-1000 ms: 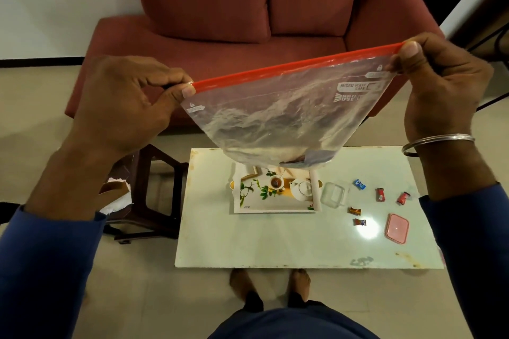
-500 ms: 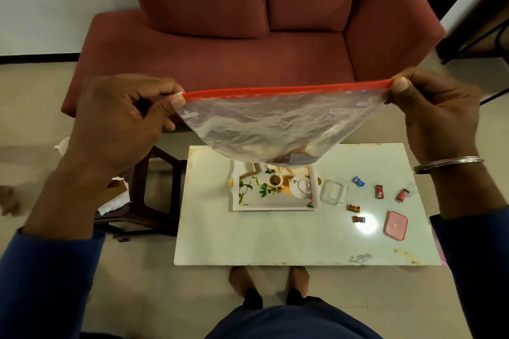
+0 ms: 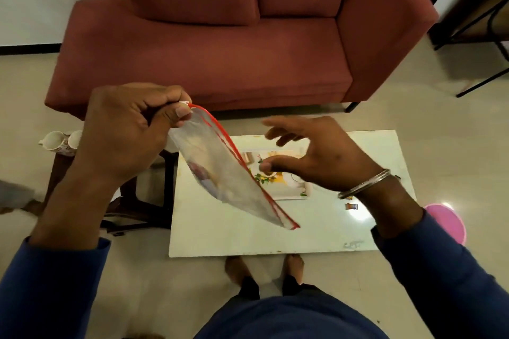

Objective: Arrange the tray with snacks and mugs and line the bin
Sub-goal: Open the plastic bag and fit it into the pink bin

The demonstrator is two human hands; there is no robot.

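Above the desk (image 3: 220,234), the left hand (image 3: 124,129) pinches one corner of the zip bag (image 3: 220,173), which hangs slanting down over the tray (image 3: 289,195). Beside it the right hand (image 3: 316,154) hovers with fingers spread, holding nothing. Best take the dangling corner with it, then part the red seal evenly.
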